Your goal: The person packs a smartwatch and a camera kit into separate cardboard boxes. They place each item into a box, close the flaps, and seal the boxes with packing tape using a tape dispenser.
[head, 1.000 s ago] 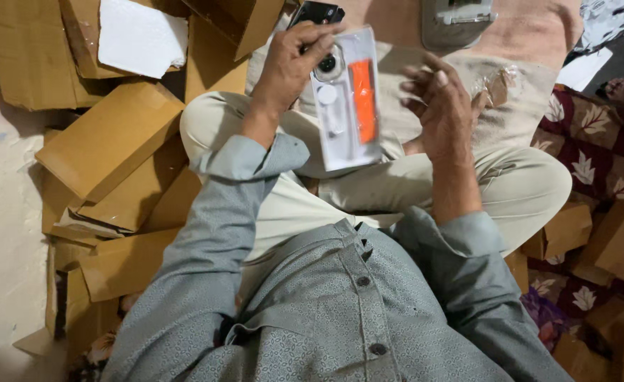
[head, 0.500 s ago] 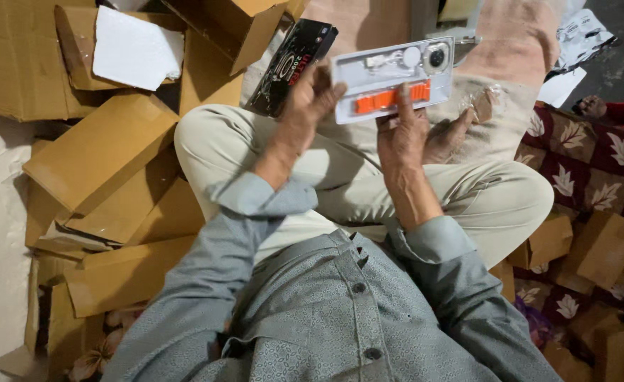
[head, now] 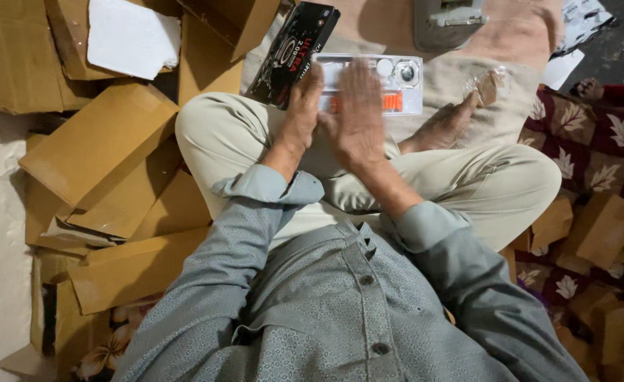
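I sit cross-legged, and both hands meet in front of my knees. My left hand [head: 301, 117] grips the lower end of a slim black product box [head: 292, 51] that tilts up to the right. Beside the box lies a white plastic tray [head: 404, 79] holding an orange strap [head: 393, 102] and a round watch body [head: 407, 72]. My right hand [head: 358, 117], blurred by motion, lies with its fingers stretched over the left half of the tray and holds it against the box's end. The tray's left part is hidden under that hand.
Flattened and open brown cartons [head: 93, 141] pile up on my left, one with a white foam sheet [head: 131, 35]. A grey metal device [head: 450, 21] stands ahead. A crumpled clear wrapper [head: 487, 86] lies by my foot. Small cartons [head: 609, 233] rest on a maroon leaf-patterned cloth [head: 595, 148] to my right.
The tray has turned from upright to lying crosswise, then dropped lower beside the black box. My right hand has slid from the tray's lower edge onto its top, close to my left hand.
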